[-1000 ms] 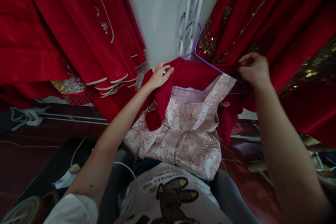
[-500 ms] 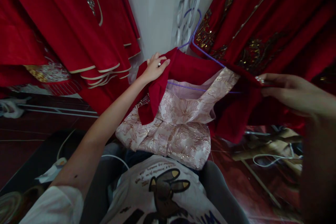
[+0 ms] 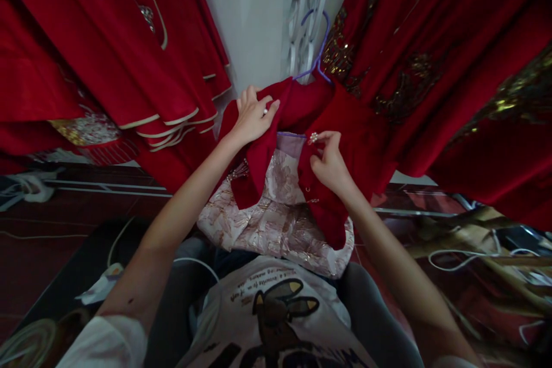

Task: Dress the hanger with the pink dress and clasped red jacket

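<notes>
A small red jacket [image 3: 345,132] hangs on a purple hanger [image 3: 317,40] over a pink and gold brocade dress [image 3: 280,218]. My left hand [image 3: 252,115] grips the jacket's left front edge near the collar. My right hand [image 3: 328,161] pinches the right front edge by a small shiny button [image 3: 313,138]. The two red edges lie close together over the dress's chest. The dress's skirt rests on my lap.
Long red embroidered garments hang at the left [image 3: 107,40] and at the right [image 3: 452,69]. A white wall [image 3: 254,17] with white hangers [image 3: 308,11] stands behind. White cables [image 3: 457,256] and clutter lie on the dark red floor at the right; a black surface [image 3: 69,276] is at the lower left.
My right hand has come in from the far right, pulling the jacket's right front across the dress toward the centre. My left hand has stayed on the left edge.
</notes>
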A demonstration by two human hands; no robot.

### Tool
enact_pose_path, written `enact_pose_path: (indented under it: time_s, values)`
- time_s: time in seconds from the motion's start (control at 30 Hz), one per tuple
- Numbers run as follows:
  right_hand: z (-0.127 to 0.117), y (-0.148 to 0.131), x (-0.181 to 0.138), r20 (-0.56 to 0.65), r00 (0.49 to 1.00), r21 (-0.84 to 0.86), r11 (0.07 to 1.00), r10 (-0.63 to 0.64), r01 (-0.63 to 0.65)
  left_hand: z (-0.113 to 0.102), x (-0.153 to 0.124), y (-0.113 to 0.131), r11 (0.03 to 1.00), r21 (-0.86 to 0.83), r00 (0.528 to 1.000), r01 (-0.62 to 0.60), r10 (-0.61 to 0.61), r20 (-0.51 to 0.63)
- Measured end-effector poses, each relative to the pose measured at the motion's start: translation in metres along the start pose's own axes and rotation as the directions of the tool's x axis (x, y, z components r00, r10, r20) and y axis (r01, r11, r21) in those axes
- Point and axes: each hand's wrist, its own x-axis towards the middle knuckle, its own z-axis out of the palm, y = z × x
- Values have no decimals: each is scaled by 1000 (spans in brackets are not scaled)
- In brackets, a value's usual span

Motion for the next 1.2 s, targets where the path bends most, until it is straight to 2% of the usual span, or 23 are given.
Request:
enact_pose_path:
  time_s: [0.07, 0.13, 0.2, 0.33, 0.47, 0.6, 0.7, 0.8, 0.9, 0.97, 1.03, 1.2]
  values:
    - [-6, 7, -5, -100, 995, -20, 999, -28, 27, 1, -12, 11, 999, -3, 995, 40, -40, -86]
    - [-12, 8, -7, -93, 992, -38, 996, -89, 86, 2, -27, 25, 997, -18, 981, 76, -78, -175]
    - [-15, 4, -4, -77, 985, -40, 988, -154, 152, 7, -41, 39, 996, -56, 973, 76, -86, -213]
    - [-9, -4, 8, -101, 975, 50, 978, -196, 201, 19, -55, 58, 978, -191, 977, 79, -114, -178]
    - [3, -6, 18, -83, 970, 122, 964, -229, 238, 24, -61, 71, 980, -190, 990, 65, -87, -110]
    - [10, -1, 12, 23, 978, 130, 971, -206, 201, 17, -68, 71, 992, -127, 999, 13, -9, 36]
    - [9, 0, 1, 25, 983, 122, 976, -185, 180, 13, -70, 66, 995, -94, 996, 42, -35, 78]
    - [7, -5, -8, 31, 989, 116, 983, -148, 143, 17, -75, 64, 959, -254, 992, 124, -117, 42]
    - [6, -9, -10, 62, 992, 130, 986, -110, 102, 24, -81, 64, 829, -521, 964, 202, -262, -44]
    - [7, -10, -9, 34, 995, 138, 986, -95, 89, 27, -83, 64, 756, -613, 945, 227, -323, -49]
    - [8, -9, -7, -1, 997, 140, 987, -80, 80, 28, -83, 63, 740, -630, 948, 235, -318, -20]
    - [8, -6, -3, -20, 998, 148, 987, -57, 60, 23, -77, 60, 783, -582, 970, 220, -240, 43]
